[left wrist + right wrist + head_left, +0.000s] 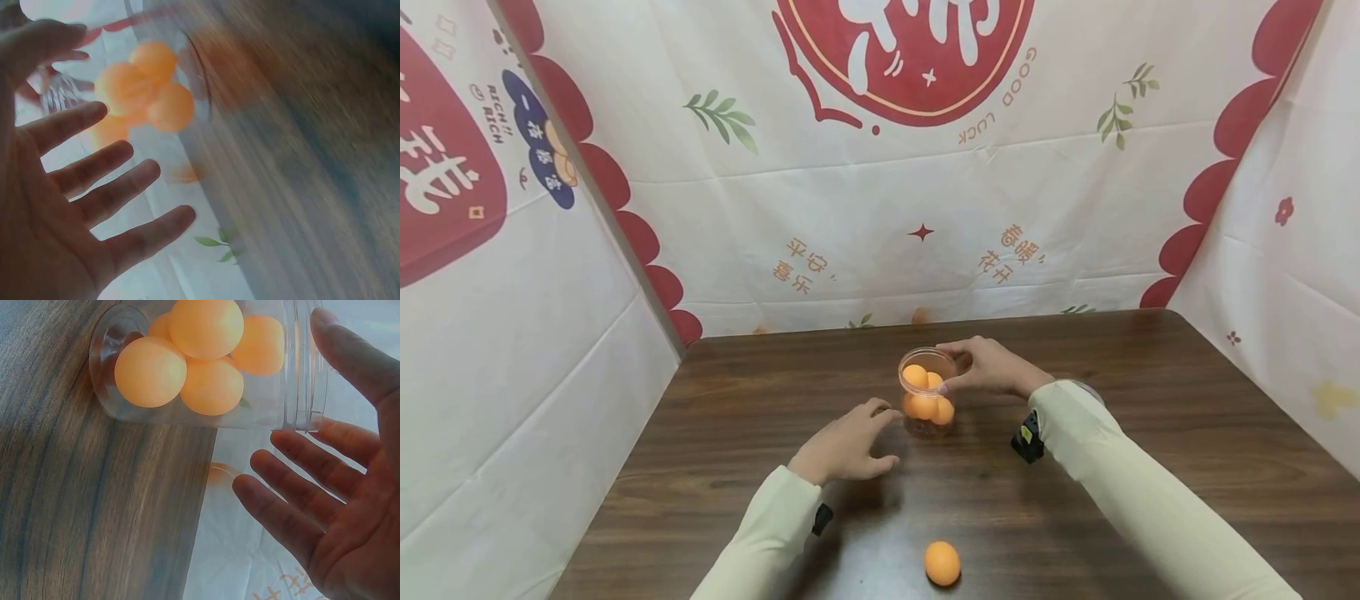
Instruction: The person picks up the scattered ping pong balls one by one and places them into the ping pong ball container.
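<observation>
A clear plastic jar (927,430) with several orange balls (922,406) inside stands on the table. My right hand (992,367) holds the jar at its rim, thumb on the near side and a finger around the far side. In the right wrist view, the thumb (353,356) lies at the ridged neck while the other fingers spread below it. My left hand (847,446) is just left of the jar, fingers extended and apart, holding nothing. One loose orange ball (942,563) lies on the table nearer to me.
The brown wood-grain table (715,483) ends at a printed white cloth backdrop (880,200), with more cloth on both sides. A clear round rim (1088,390) shows behind the right sleeve. Black wrist cameras (1028,439) are strapped at both cuffs.
</observation>
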Tool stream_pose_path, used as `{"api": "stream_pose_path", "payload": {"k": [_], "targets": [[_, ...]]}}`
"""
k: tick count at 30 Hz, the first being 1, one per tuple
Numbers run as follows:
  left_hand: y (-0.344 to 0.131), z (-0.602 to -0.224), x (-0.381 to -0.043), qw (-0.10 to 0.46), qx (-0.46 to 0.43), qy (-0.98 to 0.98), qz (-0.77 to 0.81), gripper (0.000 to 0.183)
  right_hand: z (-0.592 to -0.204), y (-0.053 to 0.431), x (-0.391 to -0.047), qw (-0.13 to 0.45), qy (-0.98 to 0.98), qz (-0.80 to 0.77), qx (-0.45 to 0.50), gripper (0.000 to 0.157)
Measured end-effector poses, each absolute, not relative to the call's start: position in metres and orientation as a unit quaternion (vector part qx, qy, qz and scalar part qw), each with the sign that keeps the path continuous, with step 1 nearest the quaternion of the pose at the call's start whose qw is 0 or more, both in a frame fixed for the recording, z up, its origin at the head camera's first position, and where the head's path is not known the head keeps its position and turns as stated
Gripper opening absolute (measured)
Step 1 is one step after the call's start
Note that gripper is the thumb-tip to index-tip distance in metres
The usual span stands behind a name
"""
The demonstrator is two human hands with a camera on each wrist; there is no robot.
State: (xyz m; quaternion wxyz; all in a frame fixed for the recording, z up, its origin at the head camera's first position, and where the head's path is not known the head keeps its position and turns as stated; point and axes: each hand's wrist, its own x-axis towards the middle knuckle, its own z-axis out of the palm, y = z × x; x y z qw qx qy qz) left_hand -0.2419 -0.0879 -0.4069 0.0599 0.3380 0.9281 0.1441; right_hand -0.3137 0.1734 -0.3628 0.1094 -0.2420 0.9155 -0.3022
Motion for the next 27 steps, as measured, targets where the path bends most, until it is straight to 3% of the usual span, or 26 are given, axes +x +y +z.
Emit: {"api": "stream_pose_path", "payload": {"k": [10,20,27], "targets": [[-0.066,-0.411,-0.209,0.109,0.394,0.896,0.175,0.07,-0.365,0.175,-0.314,0.106,0.916,-0.3,-0.245,0.077],[-0.044,-0.419,-0.175,0.111,0.502,0.854,0.082,0.075,-0.365,0.172,-0.311,0.107,0.918,-0.297,-0.239,0.077],[-0.033,-0.429,-0.155,0.075,0.527,0.846,-0.036,0.064,-0.361,0.171,-0.312,0.112,0.92,-0.296,-0.232,0.08]]}}
